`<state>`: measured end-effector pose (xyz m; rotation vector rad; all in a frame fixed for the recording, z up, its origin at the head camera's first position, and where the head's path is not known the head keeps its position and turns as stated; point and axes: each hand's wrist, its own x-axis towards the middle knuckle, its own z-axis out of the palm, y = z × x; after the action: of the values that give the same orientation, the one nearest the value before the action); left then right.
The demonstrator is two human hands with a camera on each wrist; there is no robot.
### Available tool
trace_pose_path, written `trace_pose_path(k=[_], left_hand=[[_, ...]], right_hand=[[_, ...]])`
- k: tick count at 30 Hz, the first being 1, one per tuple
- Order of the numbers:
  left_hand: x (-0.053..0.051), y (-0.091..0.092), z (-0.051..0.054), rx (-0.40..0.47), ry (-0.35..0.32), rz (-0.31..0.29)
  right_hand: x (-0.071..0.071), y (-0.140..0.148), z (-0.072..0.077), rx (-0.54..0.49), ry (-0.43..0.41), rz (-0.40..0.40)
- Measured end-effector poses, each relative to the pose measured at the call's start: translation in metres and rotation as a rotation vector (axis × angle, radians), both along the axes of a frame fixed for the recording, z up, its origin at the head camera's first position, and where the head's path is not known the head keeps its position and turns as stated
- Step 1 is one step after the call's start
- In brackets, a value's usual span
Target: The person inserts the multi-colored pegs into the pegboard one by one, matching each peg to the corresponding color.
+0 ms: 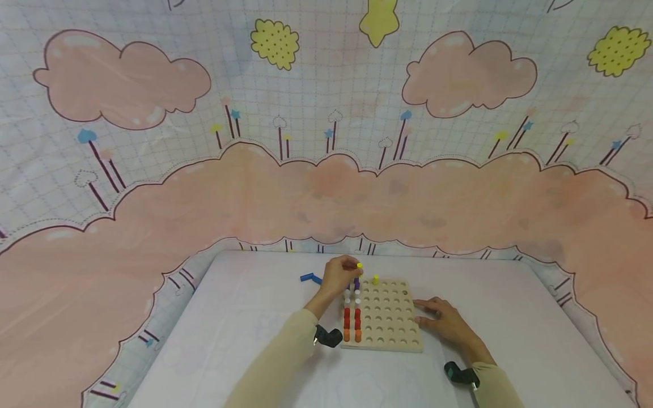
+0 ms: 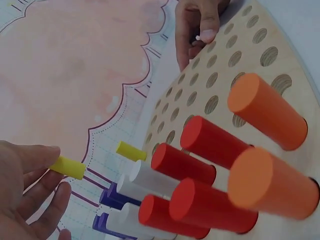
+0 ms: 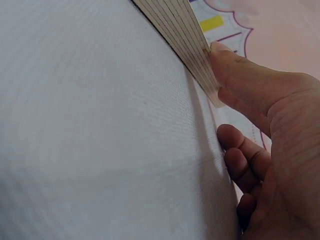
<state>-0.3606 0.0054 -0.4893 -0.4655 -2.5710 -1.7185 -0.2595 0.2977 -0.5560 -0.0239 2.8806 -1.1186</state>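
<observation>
My left hand (image 1: 338, 279) pinches a yellow peg (image 2: 71, 168) between thumb and fingers, above the far left corner of the wooden pegboard (image 1: 389, 317). Orange pegs (image 2: 267, 111), red pegs (image 2: 184, 163), white pegs (image 2: 131, 185) and purple pegs (image 2: 114, 197) stand in the board's two left columns. Another yellow peg (image 1: 376, 279) stands upright at the far edge, one column to the right. My right hand (image 1: 445, 322) rests against the board's right edge, its thumb (image 3: 232, 70) touching the side and the other fingers loosely bent.
Two blue pegs (image 1: 306, 277) lie on the white table (image 1: 245, 328), left of the board behind my left hand. The board's other columns show bare holes (image 1: 386, 318). A cloud-patterned cloth (image 1: 326, 198) hangs behind the table.
</observation>
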Motion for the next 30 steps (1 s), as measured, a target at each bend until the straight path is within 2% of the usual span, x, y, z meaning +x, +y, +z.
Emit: trace_pose_path(k=[5,13,25,30], left_hand=[[0.000,0.010,-0.002,0.009,-0.034,0.048],[0.000,0.022,-0.004,-0.079,-0.063,0.135],[-0.003,0.022,-0.014,-0.128,-0.103,0.145],[-0.006,0.022,-0.017,-0.128,-0.082,0.119]], right_hand=[[0.000,-0.001,0.001,-0.005,-0.007,-0.011],[-0.001,0.000,-0.004,-0.007,-0.007,-0.023],[-0.001,0.001,-0.007,-0.002,0.027,0.005],[-0.002,0.000,-0.006,-0.011,0.004,-0.018]])
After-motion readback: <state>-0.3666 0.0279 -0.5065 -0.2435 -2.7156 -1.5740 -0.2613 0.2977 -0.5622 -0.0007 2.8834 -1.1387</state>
